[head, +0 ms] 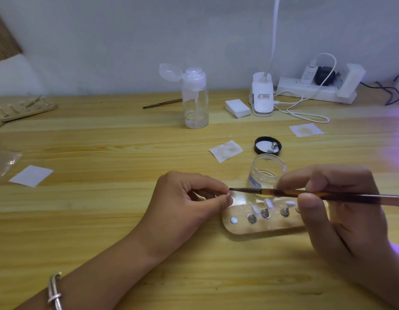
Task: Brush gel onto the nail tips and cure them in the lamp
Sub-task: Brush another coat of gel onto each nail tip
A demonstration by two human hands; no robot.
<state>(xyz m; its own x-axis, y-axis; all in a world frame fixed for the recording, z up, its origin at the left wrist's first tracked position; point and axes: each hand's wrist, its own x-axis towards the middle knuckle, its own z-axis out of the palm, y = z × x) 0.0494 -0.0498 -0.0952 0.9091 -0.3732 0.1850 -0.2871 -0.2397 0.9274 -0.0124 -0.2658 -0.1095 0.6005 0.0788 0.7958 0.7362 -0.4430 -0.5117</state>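
Head view, looking down on a wooden desk [104, 220]. Left hand [189, 198] just left of centre, grip clamped on a small clear nail tip [232, 194], pinched between thumb and forefinger; tip pale against the skin, its shape and facing too faint to read. Right hand [337, 202] opposite, grip closed round a brush [283, 193] with an amber handle. Long axis of the brush close to level, running left to right across the frame; dark bristle end pointing left, at the nail tip, touching or just short of it, cannot tell which; rear of the handle cut off by the right edge. Just below the brush, a clear holder [261, 229] flat on the desk with a row of small metal studs and a few pale tips, its right end hidden behind the right hand. Behind the brush, an open clear jar [266, 168], lower part masked by the brush and fingers; beyond it a black lid [267, 146], inside up, small metal pieces in it. Farther back, a pump bottle [195, 101] with its cap flipped open, and a second brush [162, 103] partly hidden behind it. Violet glow on the desk at the right edge, source cut off.
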